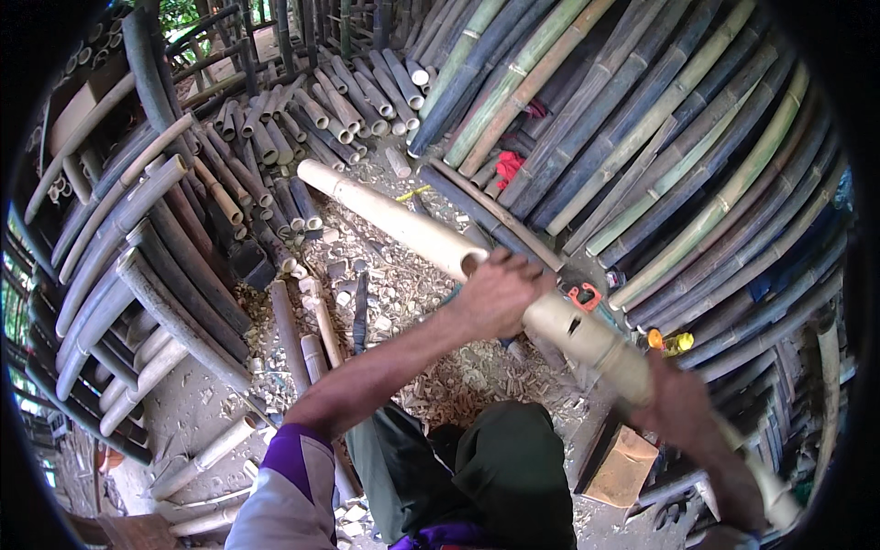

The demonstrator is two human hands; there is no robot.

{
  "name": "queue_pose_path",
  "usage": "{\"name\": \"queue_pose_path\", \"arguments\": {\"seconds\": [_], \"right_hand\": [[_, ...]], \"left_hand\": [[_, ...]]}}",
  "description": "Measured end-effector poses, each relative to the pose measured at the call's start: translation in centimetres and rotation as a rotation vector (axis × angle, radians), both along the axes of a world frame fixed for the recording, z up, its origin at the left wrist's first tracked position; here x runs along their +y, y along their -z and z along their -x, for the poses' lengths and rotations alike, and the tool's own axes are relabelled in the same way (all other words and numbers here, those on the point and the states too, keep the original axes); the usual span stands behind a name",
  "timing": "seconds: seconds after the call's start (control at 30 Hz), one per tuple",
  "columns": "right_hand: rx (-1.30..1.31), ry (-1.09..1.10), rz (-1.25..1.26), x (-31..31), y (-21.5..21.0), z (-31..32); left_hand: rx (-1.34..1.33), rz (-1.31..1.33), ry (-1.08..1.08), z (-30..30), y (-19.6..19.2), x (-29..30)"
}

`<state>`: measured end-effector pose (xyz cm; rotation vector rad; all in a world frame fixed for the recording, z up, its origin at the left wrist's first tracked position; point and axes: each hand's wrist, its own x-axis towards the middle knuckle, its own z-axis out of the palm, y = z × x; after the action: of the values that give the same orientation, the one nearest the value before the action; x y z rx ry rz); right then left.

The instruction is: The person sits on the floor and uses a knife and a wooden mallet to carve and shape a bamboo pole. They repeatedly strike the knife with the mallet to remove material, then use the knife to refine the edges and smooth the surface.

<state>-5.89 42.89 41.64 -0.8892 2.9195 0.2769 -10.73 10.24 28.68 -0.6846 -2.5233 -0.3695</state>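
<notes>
Left hand [498, 295] is wrapped tight around a long pale bamboo pole [403, 225] held over the chip-covered ground [431, 367]. Right hand [683, 403] grips the pole lower down, but it looks blurry. Its far end is hard to see.

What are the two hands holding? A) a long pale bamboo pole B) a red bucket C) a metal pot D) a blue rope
A: the left hand and the right hand both grip one long pale bamboo pole that slants across the chip-strewn ground.
</notes>
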Motion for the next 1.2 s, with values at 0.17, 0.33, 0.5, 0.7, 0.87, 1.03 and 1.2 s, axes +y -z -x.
{"name": "queue_pose_path", "arguments": {"seconds": [0.17, 0.33, 0.5, 0.7, 0.87, 1.03, 1.2], "right_hand": [[-0.252, 0.259, 0.222, 3.0, 15.7, -5.6], [-0.306, 0.406, 0.252, 8.8, 26.2, -11.9], [-0.386, 0.416, 0.427, 14.6, 33.3, -15.8], [-0.364, 0.34, 0.498, 13.1, 37.0, -15.4], [-0.286, 0.371, 0.367, 16.6, 39.9, -15.7], [-0.298, 0.219, 0.395, 18.1, 43.4, -13.0], [-0.406, 0.466, 0.23, 20.5, 44.4, -14.9]], "left_hand": [[-0.048, 0.0, 0.032, -4.3, 10.0, 1.0], [-0.68, -0.556, -0.552, -8.0, 14.4, -6.4], [-1.208, -0.32, -0.812, -10.6, 32.1, -7.7], [-0.862, -0.123, -0.948, -11.8, 36.9, -7.7], [-0.817, -0.132, -0.911, -11.1, 37.5, -6.7], [-0.486, 0.279, -0.909, -12.9, 42.3, -11.8], [-0.639, 0.201, -0.958, -11.6, 40.7, -9.7]]}}
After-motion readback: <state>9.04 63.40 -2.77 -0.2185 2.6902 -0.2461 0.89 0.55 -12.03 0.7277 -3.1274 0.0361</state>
